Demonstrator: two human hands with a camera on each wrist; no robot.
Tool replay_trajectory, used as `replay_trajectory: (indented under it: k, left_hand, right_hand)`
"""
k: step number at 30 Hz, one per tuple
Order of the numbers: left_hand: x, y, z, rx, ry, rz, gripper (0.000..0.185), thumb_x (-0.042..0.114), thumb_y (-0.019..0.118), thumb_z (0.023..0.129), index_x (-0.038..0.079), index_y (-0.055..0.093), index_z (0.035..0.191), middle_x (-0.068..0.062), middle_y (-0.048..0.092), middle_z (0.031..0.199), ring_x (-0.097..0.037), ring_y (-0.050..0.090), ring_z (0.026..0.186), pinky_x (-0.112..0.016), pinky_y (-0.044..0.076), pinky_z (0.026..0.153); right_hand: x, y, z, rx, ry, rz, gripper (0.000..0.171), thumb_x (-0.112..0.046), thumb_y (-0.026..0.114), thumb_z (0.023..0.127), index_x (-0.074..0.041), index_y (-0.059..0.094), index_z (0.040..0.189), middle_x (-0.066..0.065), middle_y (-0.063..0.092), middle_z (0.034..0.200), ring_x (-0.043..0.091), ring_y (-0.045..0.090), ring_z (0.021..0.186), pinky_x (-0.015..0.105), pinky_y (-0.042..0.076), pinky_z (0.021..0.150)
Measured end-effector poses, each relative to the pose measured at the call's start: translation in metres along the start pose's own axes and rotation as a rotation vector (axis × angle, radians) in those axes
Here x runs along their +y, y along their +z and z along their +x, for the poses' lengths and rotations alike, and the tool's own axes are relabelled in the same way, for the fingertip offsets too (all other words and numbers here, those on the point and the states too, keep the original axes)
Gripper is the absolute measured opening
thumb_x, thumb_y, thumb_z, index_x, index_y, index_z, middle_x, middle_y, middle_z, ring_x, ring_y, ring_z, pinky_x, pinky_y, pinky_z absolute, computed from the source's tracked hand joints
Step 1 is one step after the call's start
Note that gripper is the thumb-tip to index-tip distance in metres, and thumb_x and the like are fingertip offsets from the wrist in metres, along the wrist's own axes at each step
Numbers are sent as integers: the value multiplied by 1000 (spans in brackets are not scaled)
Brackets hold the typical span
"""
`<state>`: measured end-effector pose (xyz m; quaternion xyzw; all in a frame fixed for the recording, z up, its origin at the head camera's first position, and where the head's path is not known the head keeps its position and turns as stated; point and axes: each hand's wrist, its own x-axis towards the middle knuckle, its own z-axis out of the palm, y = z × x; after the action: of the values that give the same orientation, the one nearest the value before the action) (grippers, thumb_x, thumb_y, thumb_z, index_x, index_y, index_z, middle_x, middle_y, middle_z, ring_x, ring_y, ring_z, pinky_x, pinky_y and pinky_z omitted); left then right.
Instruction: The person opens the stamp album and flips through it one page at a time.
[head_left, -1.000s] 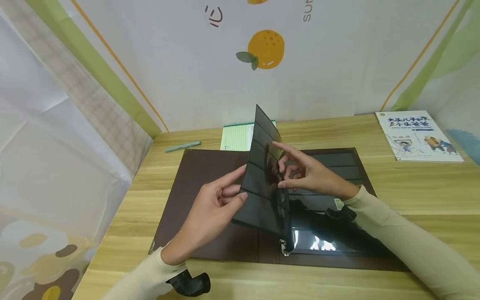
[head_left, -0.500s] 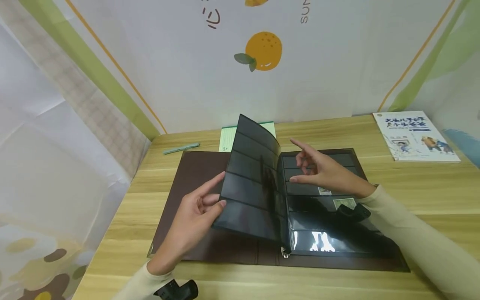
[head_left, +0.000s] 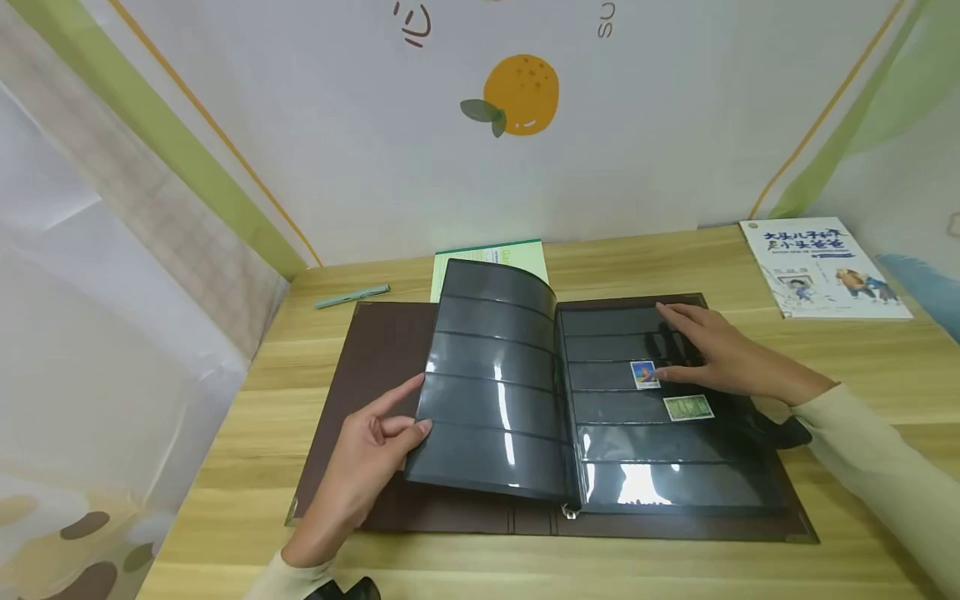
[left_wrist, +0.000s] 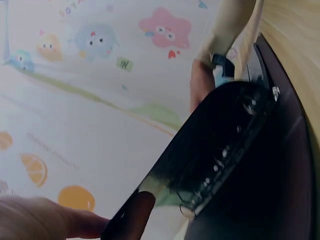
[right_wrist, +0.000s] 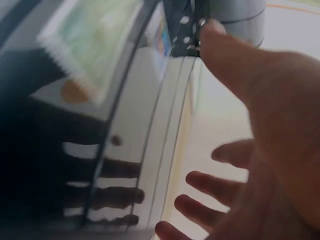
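Observation:
A stamp album (head_left: 517,521) with a dark brown cover lies spread on the table. My left hand (head_left: 375,442) pinches the outer edge of a black pocket page (head_left: 487,383), which curves up from the binding on the left side. On the right-hand page (head_left: 675,450) sit two stamps: a blue one with an orange figure (head_left: 643,374) and a green one (head_left: 688,407). My right hand (head_left: 720,354) hovers over that page with fingers extended, thumb near the blue stamp. In the right wrist view the fingers of the right hand (right_wrist: 265,125) are spread above the glossy page, which mirrors them.
A green-edged notepad (head_left: 517,257) lies behind the album, partly covered by the raised page. A pale green pen (head_left: 352,296) is at the back left. A picture book (head_left: 828,267) lies at the back right. A printed curtain (head_left: 375,167) hangs behind the table.
My left hand has drawn the pocket page down to the left. My right hand has let go of it and moved right over the other page, where both stamps now show fully.

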<state>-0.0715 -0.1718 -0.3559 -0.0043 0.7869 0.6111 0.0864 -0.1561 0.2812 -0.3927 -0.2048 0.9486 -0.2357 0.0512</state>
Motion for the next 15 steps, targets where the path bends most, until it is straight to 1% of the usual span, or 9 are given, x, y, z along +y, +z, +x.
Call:
replay_trajectory:
  k: [2, 6, 8, 10, 15]
  left_hand:
    - [-5, -2, 3, 5, -10, 16, 57, 1, 68, 92, 24, 57, 143, 6, 71, 70, -2, 33, 44, -19, 42, 53]
    - [-14, -7, 5, 10, -33, 34, 59, -3, 66, 91, 21, 57, 144, 5, 72, 70, -1, 34, 44, -18, 39, 52]
    - [-18, -9, 5, 20, -49, 40, 59, -4, 66, 90, 20, 57, 143, 5, 72, 70, -1, 35, 45, -18, 37, 51]
    - [-20, -10, 4, 29, -63, 44, 59, -3, 68, 89, 20, 58, 143, 5, 73, 71, -1, 37, 46, -18, 36, 51]
    - [-24, -12, 5, 44, -108, 74, 59, 1, 71, 88, 24, 60, 141, 3, 76, 73, -2, 40, 49, -19, 37, 53]
  right_hand:
    - [5, 2, -2, -43, 7, -10, 104, -39, 83, 83, 4, 25, 158, 33, 24, 160, 56, 23, 145, 74, 29, 109]
    - [8, 6, -3, -165, 75, 64, 108, -45, 81, 83, 4, 21, 159, 32, 12, 165, 57, 2, 151, 77, 19, 111]
    - [7, 7, -3, -205, 106, 109, 108, -45, 80, 84, 6, 21, 158, 31, 8, 166, 55, -5, 152, 78, 16, 111]
    - [7, 7, -4, -225, 134, 125, 108, -45, 79, 84, 6, 20, 158, 30, 5, 166, 54, -8, 152, 78, 15, 111]
    - [8, 4, -6, -242, 162, 137, 109, -43, 79, 85, 7, 16, 158, 31, 0, 166, 54, -13, 151, 79, 13, 110]
